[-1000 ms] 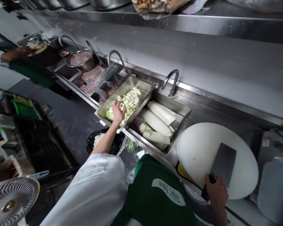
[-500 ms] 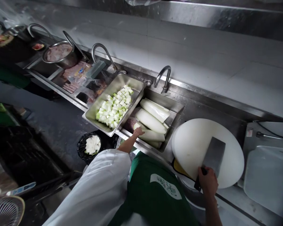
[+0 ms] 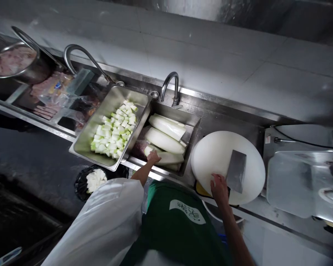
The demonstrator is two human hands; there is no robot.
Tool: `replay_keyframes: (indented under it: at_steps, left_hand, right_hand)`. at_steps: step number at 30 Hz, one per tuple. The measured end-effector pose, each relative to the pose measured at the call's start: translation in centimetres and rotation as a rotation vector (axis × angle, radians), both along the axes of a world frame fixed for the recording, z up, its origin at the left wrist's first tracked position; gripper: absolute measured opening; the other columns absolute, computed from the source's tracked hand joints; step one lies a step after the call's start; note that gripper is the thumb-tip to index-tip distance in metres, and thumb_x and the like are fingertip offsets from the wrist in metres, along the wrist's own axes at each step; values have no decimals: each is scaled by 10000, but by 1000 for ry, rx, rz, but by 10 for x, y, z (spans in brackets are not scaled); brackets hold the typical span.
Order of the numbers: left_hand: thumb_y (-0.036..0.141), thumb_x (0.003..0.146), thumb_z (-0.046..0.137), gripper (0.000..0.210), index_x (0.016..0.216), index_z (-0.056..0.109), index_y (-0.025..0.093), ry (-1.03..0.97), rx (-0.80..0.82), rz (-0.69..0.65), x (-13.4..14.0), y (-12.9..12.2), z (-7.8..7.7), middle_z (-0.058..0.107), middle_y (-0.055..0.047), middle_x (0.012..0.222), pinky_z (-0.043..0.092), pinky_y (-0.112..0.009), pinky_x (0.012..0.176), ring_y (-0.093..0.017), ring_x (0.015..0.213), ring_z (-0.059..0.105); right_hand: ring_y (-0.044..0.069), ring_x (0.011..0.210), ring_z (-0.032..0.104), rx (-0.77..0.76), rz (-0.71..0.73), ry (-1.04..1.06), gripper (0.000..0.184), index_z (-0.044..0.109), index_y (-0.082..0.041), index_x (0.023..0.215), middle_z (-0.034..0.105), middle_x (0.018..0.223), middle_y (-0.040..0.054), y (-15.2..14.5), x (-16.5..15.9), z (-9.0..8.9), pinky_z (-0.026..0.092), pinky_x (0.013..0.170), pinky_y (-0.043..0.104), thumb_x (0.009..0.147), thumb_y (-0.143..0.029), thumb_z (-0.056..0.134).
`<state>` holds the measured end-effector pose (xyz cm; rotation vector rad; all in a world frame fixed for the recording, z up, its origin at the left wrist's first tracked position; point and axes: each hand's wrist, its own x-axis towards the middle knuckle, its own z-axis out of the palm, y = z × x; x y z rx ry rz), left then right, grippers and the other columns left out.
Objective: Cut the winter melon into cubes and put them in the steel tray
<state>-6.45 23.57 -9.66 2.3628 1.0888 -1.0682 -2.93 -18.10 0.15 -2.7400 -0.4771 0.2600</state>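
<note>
One round steel pot point(image 3: 34, 72) is sitting at my far left, heaped with pale pink raw meat point(image 3: 15, 59). Beside it, clear plastic bags point(image 3: 54, 92) are lying crumpled over more meat, showing a blue mark too small for me to read. Farther along, low down, a crinkled black bin bag point(image 3: 80, 186) is holding white pieces point(image 3: 96, 179), while above it a deep rectangular steel tray point(image 3: 84, 138) is carrying glossy, green-edged white cubes point(image 3: 115, 129). My left hand point(image 3: 153, 157) is reaching into the steel sink point(image 3: 189, 147) just right of the tray, touching the near left end of the long, smooth, peeled gourds point(image 3: 166, 136) lying there; I cannot tell whether my fingers are closing round one. Below, my green apron point(image 3: 166, 229) is wearing a white patch point(image 3: 187, 211) with green characters that I cannot make out. My right hand point(image 3: 219, 186) is hovering over or resting on the round white cutting board point(image 3: 208, 155), fingers loosely spread and gripping nothing, while the cleaver point(image 3: 236, 171) is lying flat just beside it, its broad grey rectangular blade pointing away. Past the board, a cloudy, translucent plastic tub point(image 3: 290, 184) is standing at the right.
</note>
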Motion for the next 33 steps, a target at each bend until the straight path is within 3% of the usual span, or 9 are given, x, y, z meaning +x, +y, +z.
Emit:
replay_keyframes:
  at_steps: [3,9,15,18,20,22,26,30,33]
  left_hand:
    - [606,815,669,754,1388,519,139,-10,46,-10,3,-3,13,524,-253,1410,480,-414,1025,-360,1289,567]
    - [509,833,677,627,1322,577,130,-57,114,-82,14,-2,54,569,-242,1362,467,-432,1041,-373,1289,559]
    - [392,820,716,591,1332,549,148,-196,194,-300,4,-6,128,458,-233,1437,458,-456,1030,-405,1270,527]
    - [379,823,729,610,1359,527,167,-260,267,-393,-14,-5,179,459,-232,1406,494,-465,952,-429,1215,548]
    - [399,836,714,620,1378,520,168,-281,334,-414,-25,-3,217,472,-235,1383,513,-458,899,-429,1160,584]
    - [408,852,678,605,1386,525,168,-292,400,-430,-36,-3,254,507,-225,1340,527,-430,853,-402,1096,629]
    - [363,847,623,546,1364,576,192,-305,487,-387,-56,-12,317,592,-166,1202,536,-376,780,-324,935,698]
    - [368,829,623,581,1390,580,224,-365,481,-310,-74,-23,349,624,-126,1173,534,-355,783,-288,869,712]
    - [371,824,628,557,1362,615,226,-410,404,-297,-79,-25,346,655,-114,1139,530,-348,811,-281,879,711]
  right_hand:
    - [255,1062,554,15,142,53,292,650,-165,1092,629,1118,141,12,5,-12,438,980,368,935,-173,404]
    - [223,956,549,-108,246,86,195,621,-171,944,627,973,103,14,20,-20,403,914,311,952,-150,427]
    - [190,803,534,-181,269,146,138,609,-159,858,611,861,74,38,39,-6,374,766,289,890,-127,479]
    - [207,826,577,24,223,101,204,656,-136,985,643,914,96,79,69,12,427,791,311,908,-162,469]
    - [252,1051,600,248,220,20,409,598,-111,1273,636,1182,150,113,97,23,457,922,356,883,-140,479]
    - [298,1237,552,401,213,38,559,518,-127,1410,561,1369,171,144,120,29,452,1023,423,853,-162,545]
    - [297,1165,635,578,33,579,558,576,-213,1346,667,1243,137,176,114,19,519,997,450,813,-319,701]
    - [253,918,724,892,-106,1252,593,608,-255,1236,706,1147,99,163,47,-6,605,808,422,745,-528,797]
    - [209,729,712,1065,-193,1315,477,680,-240,1023,730,1004,69,135,9,-10,606,681,355,698,-550,841]
